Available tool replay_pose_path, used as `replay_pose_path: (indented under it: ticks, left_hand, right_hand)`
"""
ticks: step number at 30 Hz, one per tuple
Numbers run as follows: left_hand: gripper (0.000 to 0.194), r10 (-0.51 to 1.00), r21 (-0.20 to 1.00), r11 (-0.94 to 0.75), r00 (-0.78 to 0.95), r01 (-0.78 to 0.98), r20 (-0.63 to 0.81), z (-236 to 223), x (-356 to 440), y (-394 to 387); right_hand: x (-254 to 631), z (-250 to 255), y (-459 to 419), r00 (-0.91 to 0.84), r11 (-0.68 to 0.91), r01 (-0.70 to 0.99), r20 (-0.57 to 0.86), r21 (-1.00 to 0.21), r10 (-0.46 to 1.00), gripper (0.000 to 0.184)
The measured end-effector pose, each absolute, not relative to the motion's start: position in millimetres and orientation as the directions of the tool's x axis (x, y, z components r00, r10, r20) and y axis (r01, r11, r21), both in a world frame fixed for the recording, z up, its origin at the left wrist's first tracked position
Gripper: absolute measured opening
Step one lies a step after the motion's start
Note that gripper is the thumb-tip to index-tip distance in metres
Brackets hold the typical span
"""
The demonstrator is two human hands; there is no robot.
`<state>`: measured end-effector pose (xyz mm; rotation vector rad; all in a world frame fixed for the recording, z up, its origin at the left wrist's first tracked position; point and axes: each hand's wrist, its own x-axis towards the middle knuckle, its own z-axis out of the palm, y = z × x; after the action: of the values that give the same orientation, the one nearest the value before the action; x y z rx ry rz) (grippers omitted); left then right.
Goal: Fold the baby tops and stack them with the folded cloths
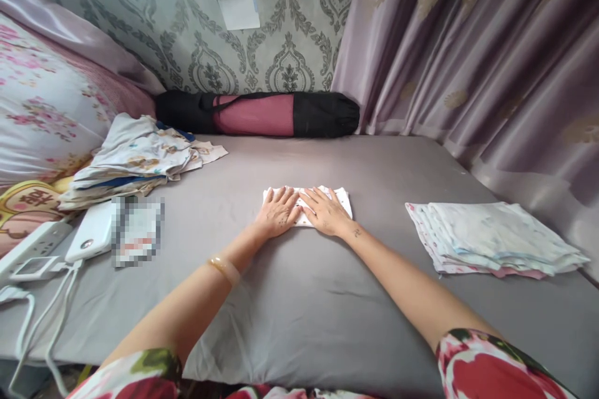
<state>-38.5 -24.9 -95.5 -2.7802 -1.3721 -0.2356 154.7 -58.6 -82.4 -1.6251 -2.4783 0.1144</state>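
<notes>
Both released: your L hand & R hand lie flat w/ fingers spread atop cloth on sheet; cloth's under both, R end showing past R hand.

Frame center: folded cloth, matt, soft-looking. Bedsheet under it: smooth matt fabric, lightly creased. Right: cloth stack, matt. Upper right: curtain, satiny sheen. Far left: power strip, smooth white plastic.
</notes>
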Motion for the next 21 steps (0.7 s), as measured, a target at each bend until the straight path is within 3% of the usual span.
replay_pose_path:
  ticks: [4, 10, 16, 21]
  left_hand:
    - [0.057, 0.79, 0.041, -0.605, 0.593, 0.795, 0.154, -94.6, -38.9, -24.8]
    - [0.064, 0.854, 0.028, -0.509, 0.5, 0.861, 0.143, -92.5, -37.8, -27.3]
    - [0.062, 0.854, 0.051, -0.517, 0.51, 0.855, 0.1, -91.8, -37.0, -25.6]
    - [0.061, 0.843, 0.083, -0.536, 0.529, 0.84, 0.093, -87.0, -44.8, -21.8]
  right_hand:
    - [153.6, -83.0, -60.1, -0.359, 0.373, 0.916, 0.112, -0.151, 0.927, 0.053]
    - [153.6, -88.7, -62.1, -0.182, 0.198, 0.975, 0.152, -0.1, 0.972, 0.062]
    - [153.2, -86.2, -59.7, -0.192, 0.202, 0.973, 0.089, -0.116, 0.977, 0.063]
    - [162.9, -72.4, -57.0, -0.228, 0.217, 0.962, -0.048, -0.167, 0.973, 0.067]
